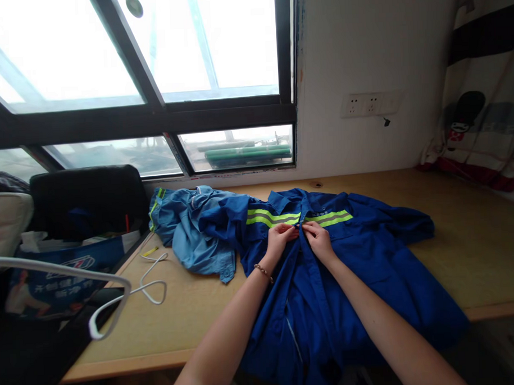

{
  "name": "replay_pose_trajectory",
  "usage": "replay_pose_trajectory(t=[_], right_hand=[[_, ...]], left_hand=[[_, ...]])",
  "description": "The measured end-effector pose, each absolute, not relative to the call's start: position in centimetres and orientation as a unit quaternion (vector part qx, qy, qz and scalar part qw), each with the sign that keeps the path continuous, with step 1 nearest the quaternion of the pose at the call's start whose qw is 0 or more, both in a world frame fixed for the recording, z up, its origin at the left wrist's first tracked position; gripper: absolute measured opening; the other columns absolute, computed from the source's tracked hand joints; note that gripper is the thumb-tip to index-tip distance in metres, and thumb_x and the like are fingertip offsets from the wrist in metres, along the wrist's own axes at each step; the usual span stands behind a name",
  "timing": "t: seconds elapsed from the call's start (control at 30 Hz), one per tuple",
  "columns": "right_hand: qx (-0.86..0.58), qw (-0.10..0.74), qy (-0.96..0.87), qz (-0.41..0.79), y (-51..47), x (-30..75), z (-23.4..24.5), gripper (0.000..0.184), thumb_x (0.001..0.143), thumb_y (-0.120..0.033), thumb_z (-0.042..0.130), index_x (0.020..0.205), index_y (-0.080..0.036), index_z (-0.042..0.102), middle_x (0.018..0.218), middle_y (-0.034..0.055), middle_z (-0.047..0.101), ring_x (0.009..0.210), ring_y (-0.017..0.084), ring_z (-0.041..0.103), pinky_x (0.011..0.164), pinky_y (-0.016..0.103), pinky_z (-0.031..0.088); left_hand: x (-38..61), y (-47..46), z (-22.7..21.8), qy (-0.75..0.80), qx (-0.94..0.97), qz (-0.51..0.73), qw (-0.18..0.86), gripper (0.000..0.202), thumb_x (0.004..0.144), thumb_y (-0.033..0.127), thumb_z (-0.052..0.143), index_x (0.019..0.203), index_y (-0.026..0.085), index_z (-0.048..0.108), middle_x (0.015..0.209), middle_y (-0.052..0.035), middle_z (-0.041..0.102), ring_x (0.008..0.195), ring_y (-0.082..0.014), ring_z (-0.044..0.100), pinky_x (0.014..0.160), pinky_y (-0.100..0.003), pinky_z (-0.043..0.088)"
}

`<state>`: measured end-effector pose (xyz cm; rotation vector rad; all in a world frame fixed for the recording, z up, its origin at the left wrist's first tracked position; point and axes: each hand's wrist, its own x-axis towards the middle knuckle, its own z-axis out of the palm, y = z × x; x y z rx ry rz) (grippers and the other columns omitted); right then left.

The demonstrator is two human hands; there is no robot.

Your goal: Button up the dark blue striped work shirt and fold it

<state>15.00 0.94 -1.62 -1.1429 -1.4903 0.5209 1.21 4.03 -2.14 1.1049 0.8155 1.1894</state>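
A dark blue work jacket (364,262) with yellow-green and grey reflective stripes lies spread on the wooden table, its collar toward the wall and its lower part over the front edge. My left hand (281,236) pinches one front edge of it just below the chest stripe. Close beside it, my right hand (319,240) pinches the opposite front edge. Between the fingertips the two edges meet; any button there is too small to make out. Below the hands the front hangs apart. A light blue garment (191,228) lies crumpled against the jacket's left sleeve side.
A white cable (153,286) loops over the left of the table (161,342). Beyond that edge stand a black chair back (88,193) and a printed blue bag (74,272). Behind are a window, a wall socket (369,104) and a curtain (485,94) at right.
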Motion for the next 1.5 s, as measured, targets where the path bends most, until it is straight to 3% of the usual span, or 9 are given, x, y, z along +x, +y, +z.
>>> replay_pose_trajectory(t=[0.4,0.6,0.73,0.9,1.13,1.3,1.5], right_hand=[[-0.495,0.548,-0.644,0.201,1.2,15.2,-1.8,0.025,0.080,-0.023,0.043,0.088,-0.020,0.067,0.083,0.0054,0.063,0.079,0.019,0.058,0.074,0.030,0.045],[-0.520,0.513,-0.665,0.158,0.9,15.3,-1.8,0.025,0.080,-0.019,0.040,0.088,-0.019,0.064,0.081,0.0051,0.064,0.076,0.018,0.058,0.071,0.029,0.044],[-0.527,0.467,-0.708,0.057,0.4,15.2,-1.5,0.022,0.080,-0.018,0.042,0.090,-0.019,0.062,0.081,0.0064,0.062,0.080,0.021,0.054,0.074,0.032,0.042],[-0.532,0.446,-0.719,-0.034,-0.2,15.0,-1.1,0.019,0.081,-0.017,0.043,0.083,-0.019,0.062,0.081,0.0073,0.058,0.083,0.022,0.049,0.074,0.034,0.040],[-0.552,0.432,-0.711,-0.057,-0.1,14.4,-1.4,0.013,0.079,-0.017,0.047,0.068,-0.019,0.053,0.071,0.0050,0.051,0.076,0.021,0.046,0.070,0.033,0.038],[-0.544,0.481,-0.687,0.010,0.3,14.1,-1.8,0.004,0.076,-0.017,0.050,0.077,-0.019,0.053,0.076,0.0042,0.052,0.076,0.019,0.048,0.070,0.032,0.041],[-0.533,0.530,-0.649,0.117,0.7,14.0,-2.0,0.018,0.070,-0.019,0.056,0.088,-0.018,0.056,0.087,0.0051,0.053,0.074,0.016,0.052,0.063,0.027,0.045]], left_hand=[[1.5,3.9,-2.1,0.356,0.505,0.514,0.595,0.026,0.060,0.033,0.069,0.073,0.012,0.061,0.065,-0.0048,0.066,0.065,-0.0193,0.064,0.067,-0.036,0.052],[1.8,3.1,-2.2,0.388,0.619,0.533,0.427,0.016,0.071,0.029,0.057,0.079,0.017,0.064,0.077,-0.0052,0.066,0.071,-0.0180,0.062,0.070,-0.033,0.051],[1.9,2.3,-1.4,0.405,0.665,0.515,0.359,0.020,0.074,0.031,0.055,0.085,0.018,0.065,0.085,-0.0060,0.066,0.077,-0.0181,0.061,0.074,-0.031,0.048],[2.1,2.1,-1.1,0.393,0.650,0.520,0.390,0.024,0.071,0.037,0.058,0.080,0.016,0.066,0.078,-0.0054,0.066,0.072,-0.0174,0.061,0.068,-0.029,0.048],[2.3,2.9,-1.9,0.388,0.597,0.515,0.478,0.022,0.066,0.035,0.061,0.070,0.013,0.063,0.065,-0.0029,0.062,0.060,-0.0134,0.057,0.057,-0.024,0.046],[2.3,3.4,-2.4,0.381,0.521,0.519,0.560,0.021,0.064,0.034,0.064,0.067,0.014,0.058,0.062,0.0003,0.058,0.056,-0.0102,0.055,0.055,-0.022,0.045],[2.4,3.8,-3.1,0.383,0.406,0.531,0.638,0.025,0.056,0.027,0.070,0.069,0.014,0.053,0.058,0.0034,0.054,0.048,-0.0063,0.050,0.047,-0.018,0.040]])
